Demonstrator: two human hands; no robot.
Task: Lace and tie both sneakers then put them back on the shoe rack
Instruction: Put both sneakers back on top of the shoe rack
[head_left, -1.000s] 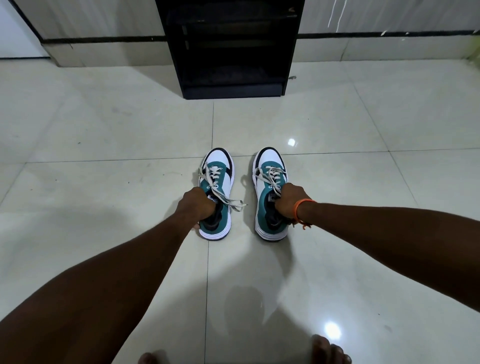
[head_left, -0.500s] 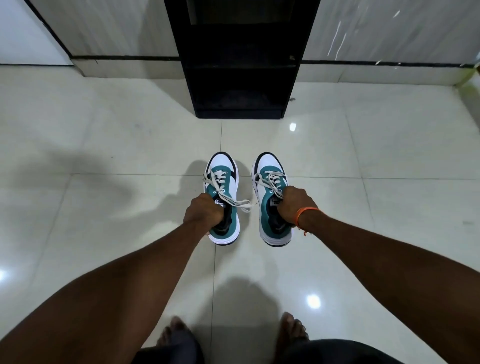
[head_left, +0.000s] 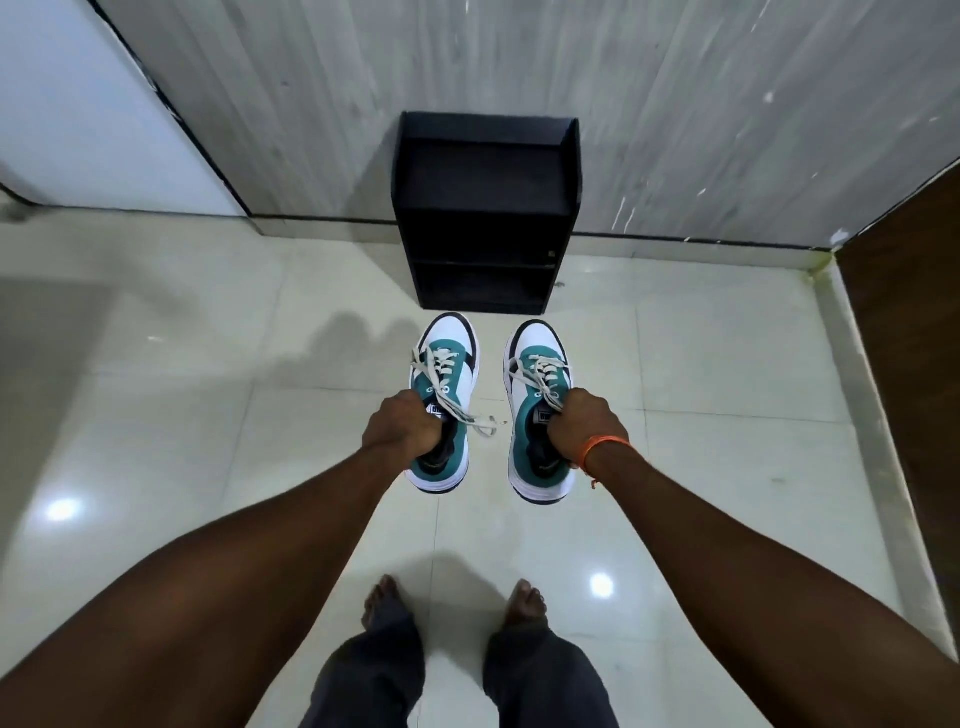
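Now standing, both sneakers are coming up off the tile floor (head_left: 208, 415), carried toward the black shoe rack (head_left: 485, 218) ahead. Left hand (head_left: 402, 431) is gripping left sneaker (head_left: 447, 384) by its collar, right hand (head_left: 584, 428) gripping right sneaker (head_left: 537, 395); laces tied. Tongue labels too small to read.

I am looking at a room in a home, likely an entry corner: glossy pale floor tiles (head_left: 208, 415), a grey wood-grain wall (head_left: 675, 104), a small black shoe rack (head_left: 485, 218) against it, a brown door (head_left: 914, 312) at right, bare feet (head_left: 382, 605) below.
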